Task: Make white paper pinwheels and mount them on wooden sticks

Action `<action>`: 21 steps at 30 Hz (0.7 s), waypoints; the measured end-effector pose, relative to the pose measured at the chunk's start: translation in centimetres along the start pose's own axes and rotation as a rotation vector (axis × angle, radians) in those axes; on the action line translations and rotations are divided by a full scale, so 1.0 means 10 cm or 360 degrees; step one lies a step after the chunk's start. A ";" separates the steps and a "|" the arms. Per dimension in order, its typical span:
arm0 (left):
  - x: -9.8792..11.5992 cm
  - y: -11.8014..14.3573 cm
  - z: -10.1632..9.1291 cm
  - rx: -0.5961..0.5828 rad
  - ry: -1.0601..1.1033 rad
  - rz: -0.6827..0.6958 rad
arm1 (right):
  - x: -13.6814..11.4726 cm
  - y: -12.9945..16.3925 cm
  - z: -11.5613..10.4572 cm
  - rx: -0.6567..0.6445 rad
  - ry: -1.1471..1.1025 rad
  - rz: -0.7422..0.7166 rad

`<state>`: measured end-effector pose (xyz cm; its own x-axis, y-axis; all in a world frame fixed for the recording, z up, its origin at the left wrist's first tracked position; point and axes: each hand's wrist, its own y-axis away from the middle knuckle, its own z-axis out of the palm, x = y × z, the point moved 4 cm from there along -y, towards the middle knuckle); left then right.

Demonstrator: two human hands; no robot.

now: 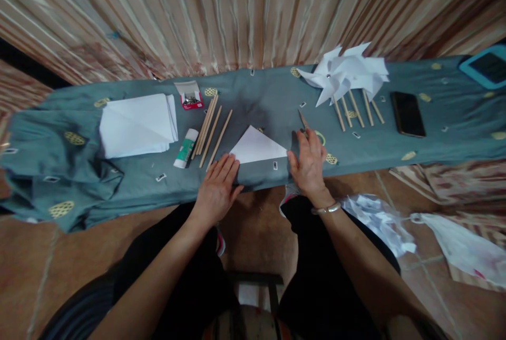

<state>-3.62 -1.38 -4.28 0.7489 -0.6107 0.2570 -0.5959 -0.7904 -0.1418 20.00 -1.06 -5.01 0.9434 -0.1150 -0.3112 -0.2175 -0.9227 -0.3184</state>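
Paper triangle (259,147), white, lies flat on the cloth-covered counter (253,97), long edge toward 6 o'clock. Clock read from the triangle. Pinwheels (351,74), white: 2 o'clock. Paper stack (136,126): 9 o'clock, well apart. Left hand (219,184): 8 o'clock, thumb apart from fingers, fingertips touching the near corner. Right hand (309,166): 4 o'clock, thumb spread from fingers, at the 3 o'clock corner. Phone (408,114): 3 o'clock, far. Loose sticks (211,136): 9 to 10 o'clock, near. Glue stick (185,148): 9 o'clock, just beyond them. Red box (193,104), lid raised: 10 o'clock.
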 end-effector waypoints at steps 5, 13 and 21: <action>-0.03 0.18 -0.02 0.0032 -0.0079 -0.0028 | 0.10 -0.01 -0.02 0.0033 -0.0031 0.0045; -0.03 0.37 -0.06 0.0053 -0.0108 -0.0084 | 0.08 -0.01 -0.05 -0.0002 -0.0068 0.0069; -0.01 0.34 -0.10 0.0234 0.0058 -0.0192 | -0.14 -0.17 -0.14 0.0009 -0.0491 -0.0086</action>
<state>-5.99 -3.90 -3.86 0.7998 -0.5113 0.3145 -0.4518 -0.8577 -0.2456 19.39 0.20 -2.80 0.8332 0.0520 -0.5506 -0.1714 -0.9223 -0.3464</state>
